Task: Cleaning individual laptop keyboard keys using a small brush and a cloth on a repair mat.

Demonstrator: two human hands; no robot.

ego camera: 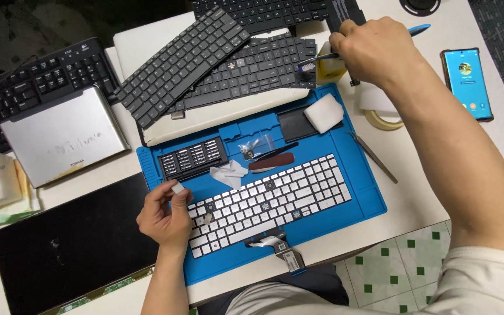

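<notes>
On the blue mat (345, 192), left hand (164, 216) pinches a white keycap (177, 188).

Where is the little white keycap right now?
In the head view, the white keycap is pinched in the left hand, low on the left, over the blue mat just beside the white keyboard.

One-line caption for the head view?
Left hand pinches a small white keycap beside a white laptop keyboard on a blue mat; right hand holds a brush.
</notes>
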